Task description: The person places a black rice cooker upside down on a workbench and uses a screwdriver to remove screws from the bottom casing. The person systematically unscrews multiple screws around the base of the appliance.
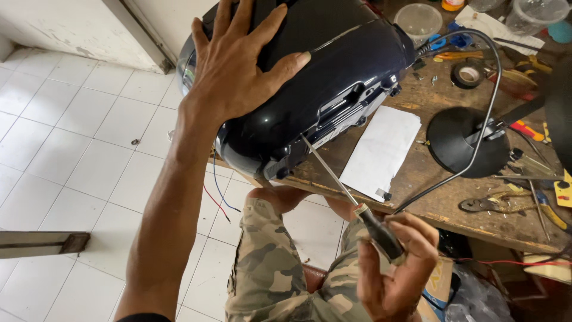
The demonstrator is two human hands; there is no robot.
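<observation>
A glossy black portable stereo (333, 77) lies on its side at the near edge of a wooden workbench (429, 191), partly overhanging it. My left hand (238, 65) rests flat on top of its casing with the fingers spread. My right hand (396, 268) grips the dark handle of a long screwdriver (351, 197). The thin metal shaft points up and left, and its tip sits at the stereo's lower edge. Red and blue wires (217, 197) dangle from beneath the stereo.
A white paper sheet (381, 152) lies beside the stereo. A black desk lamp (468, 140) with a curved neck stands to the right. Tape roll (468, 74), pliers (494, 206), plastic containers (420, 21) and small tools crowd the bench. White floor tiles (71, 131) lie left.
</observation>
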